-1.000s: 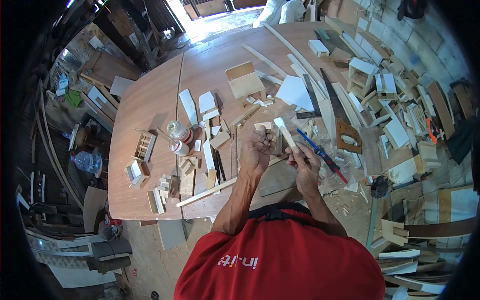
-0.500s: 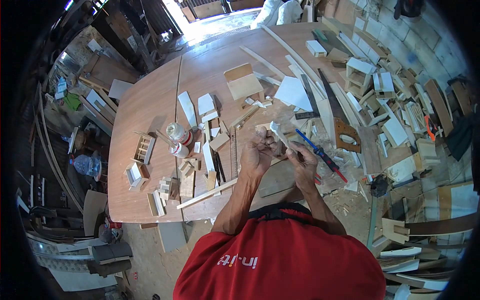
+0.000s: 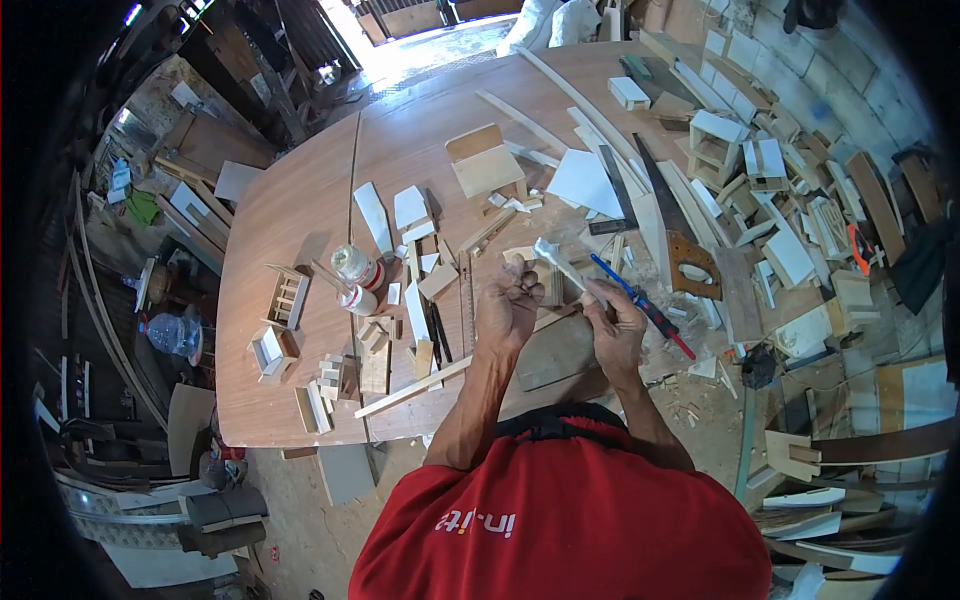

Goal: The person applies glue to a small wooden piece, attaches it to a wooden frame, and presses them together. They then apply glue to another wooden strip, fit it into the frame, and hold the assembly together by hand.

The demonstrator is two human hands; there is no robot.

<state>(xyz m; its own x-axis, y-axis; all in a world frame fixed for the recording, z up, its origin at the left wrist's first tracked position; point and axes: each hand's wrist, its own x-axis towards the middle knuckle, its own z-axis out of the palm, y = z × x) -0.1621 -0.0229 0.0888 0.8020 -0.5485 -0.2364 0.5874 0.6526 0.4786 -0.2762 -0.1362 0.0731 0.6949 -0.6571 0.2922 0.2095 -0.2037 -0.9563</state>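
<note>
My right hand (image 3: 616, 322) grips a thin pale wooden stick (image 3: 563, 265) whose far end is coated in something white, like glue. The stick slants up to the left, and its white tip is just beside my left fingers. My left hand (image 3: 508, 308) is raised over the table with its fingers curled together; what sits between them, if anything, is too small to make out. Under and beyond the hands lie wood pieces and a flat board (image 3: 555, 352). A blue and black tool (image 3: 640, 300) with a red end lies right of my right hand.
A handsaw (image 3: 693, 265) and a black-bladed square (image 3: 618, 190) lie at the right, near heaped wood offcuts. Two jars (image 3: 357, 268) stand left on the table (image 3: 290, 220), among small wooden models. A long thin strip (image 3: 415, 388) lies near the front edge.
My right hand has shifted slightly right and down, and the stick's white tip has moved a little left and up. My left hand has drifted slightly left, its fingers still curled.
</note>
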